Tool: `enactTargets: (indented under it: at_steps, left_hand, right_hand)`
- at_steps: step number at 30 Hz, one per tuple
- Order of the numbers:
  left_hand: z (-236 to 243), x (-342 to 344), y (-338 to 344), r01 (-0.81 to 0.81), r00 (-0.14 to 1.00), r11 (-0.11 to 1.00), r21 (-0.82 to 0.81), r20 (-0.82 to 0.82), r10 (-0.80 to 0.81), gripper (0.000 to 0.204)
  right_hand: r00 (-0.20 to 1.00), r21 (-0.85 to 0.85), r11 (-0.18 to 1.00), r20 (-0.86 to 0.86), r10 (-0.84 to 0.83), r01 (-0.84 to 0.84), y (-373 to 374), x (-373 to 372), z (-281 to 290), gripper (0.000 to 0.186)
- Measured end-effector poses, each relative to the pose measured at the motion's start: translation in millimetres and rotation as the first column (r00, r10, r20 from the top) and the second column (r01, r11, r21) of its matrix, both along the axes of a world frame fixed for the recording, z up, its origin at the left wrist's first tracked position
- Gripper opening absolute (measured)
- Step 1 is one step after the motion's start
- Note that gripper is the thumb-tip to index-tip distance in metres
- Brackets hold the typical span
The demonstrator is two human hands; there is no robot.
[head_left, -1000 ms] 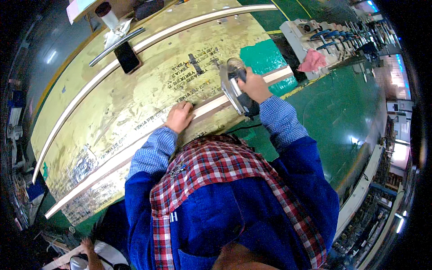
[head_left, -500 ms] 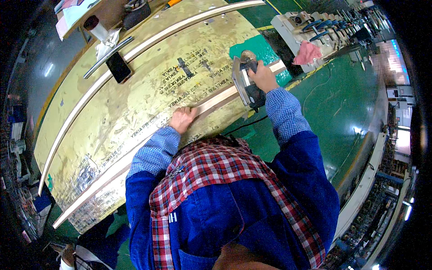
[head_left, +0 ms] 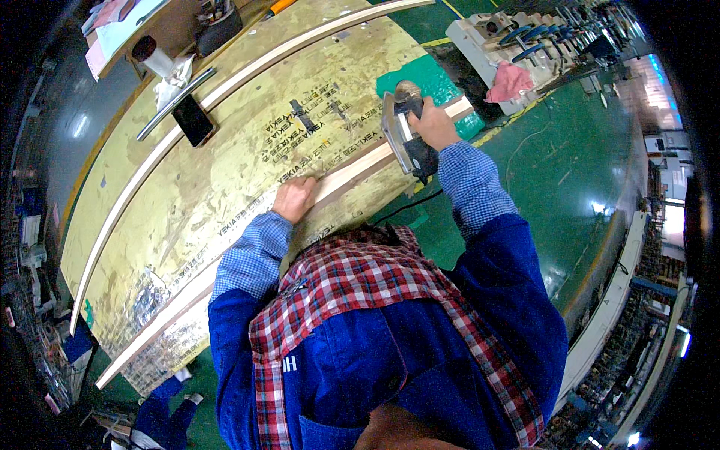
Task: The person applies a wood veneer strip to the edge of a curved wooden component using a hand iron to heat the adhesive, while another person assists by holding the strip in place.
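Observation:
A long, light wooden strip (head_left: 352,177) with a darker edge lies along the near side of the yellow-topped table (head_left: 247,161). My left hand (head_left: 295,198) is closed over it, fingers curled on its top. Farther right, my right hand (head_left: 435,124) grips the handle of a corded power tool (head_left: 403,142). The tool is black with a silver metal plate and sits across the strip. Its underside is hidden. Beyond the tool, the strip's right end (head_left: 457,109) shows over a green patch (head_left: 427,77).
A second long strip (head_left: 247,81) runs along the table's far side. Near it are a black phone (head_left: 193,120), a metal tube (head_left: 176,103) and a cup (head_left: 152,57). A rack of clamps (head_left: 525,43) with a pink cloth (head_left: 510,81) stands right. Another person (head_left: 166,416) is at lower left.
My left hand has shifted slightly left along the strip. The power tool and my right hand sit slightly farther left in view. The person at lower left has moved.

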State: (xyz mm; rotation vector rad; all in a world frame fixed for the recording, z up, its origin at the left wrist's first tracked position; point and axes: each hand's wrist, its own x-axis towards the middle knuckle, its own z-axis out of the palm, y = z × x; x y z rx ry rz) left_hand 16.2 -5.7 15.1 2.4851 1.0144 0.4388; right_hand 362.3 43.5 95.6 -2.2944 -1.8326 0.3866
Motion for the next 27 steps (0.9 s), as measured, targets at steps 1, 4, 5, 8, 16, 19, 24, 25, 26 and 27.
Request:
enactTargets:
  at_steps: [1, 4, 5, 8, 16, 19, 24, 25, 26, 27]
  left_hand:
    - [-4.4, -1.7, 0.5, -0.007, 1.000, 1.000, 0.000, 0.006, 0.007, 0.013]
    - [-6.8, -2.2, 1.0, -0.029, 1.000, 1.000, -0.005, 0.010, 0.029, 0.013]
    - [-6.5, -2.0, 0.7, -0.036, 0.999, 0.999, -0.007, 0.009, 0.036, 0.013]
    - [-9.6, -3.1, 0.1, -0.087, 0.994, 0.995, -0.046, 0.058, 0.090, 0.011]
    - [-7.1, -6.3, 2.1, -0.045, 0.993, 0.999, -0.019, 0.112, 0.047, 0.011]
    - [-5.4, -6.8, 4.4, -0.022, 0.993, 0.998, -0.062, 0.116, 0.029, 0.010]
    - [-5.9, -4.6, 3.7, 0.024, 0.998, 0.999, -0.021, 0.058, -0.022, 0.006]
    - [-2.7, -4.1, 2.4, 0.010, 0.999, 0.999, -0.038, 0.043, -0.008, 0.006]
    - [1.2, -2.8, 1.4, -0.006, 1.000, 0.998, -0.054, 0.028, 0.007, 0.006]
    - [7.4, 0.6, 1.7, -0.027, 0.999, 0.994, -0.106, -0.028, 0.024, 0.008]
  right_hand:
    - [1.000, -0.001, 1.000, 0.006, -0.004, 0.004, 0.4, -0.3, 0.4, 0.050]
    - [1.000, 0.016, 1.000, 0.016, -0.005, 0.004, 0.0, 1.0, -0.8, 0.049]
    - [1.000, 0.035, 0.999, 0.015, 0.005, -0.006, -2.2, 1.8, -4.0, 0.049]
    - [0.999, 0.018, 1.000, 0.024, 0.022, -0.023, -2.9, -5.0, -3.3, 0.047]
    - [0.996, -0.019, 0.997, -0.056, 0.067, -0.068, -14.0, -47.9, 2.4, 0.046]
    - [0.997, -0.014, 0.998, -0.048, 0.061, -0.062, -18.9, -65.0, 6.0, 0.045]
    - [0.992, -0.029, 0.993, -0.053, 0.111, -0.113, -33.2, -92.3, 9.5, 0.045]
    - [0.986, -0.027, 0.990, -0.089, 0.138, -0.141, -33.8, -96.9, 11.3, 0.043]
    - [0.987, -0.044, 0.990, -0.095, 0.129, -0.134, -32.4, -98.7, 12.0, 0.042]
    - [0.988, -0.057, 0.990, -0.094, 0.120, -0.125, -31.2, -99.9, 14.9, 0.041]
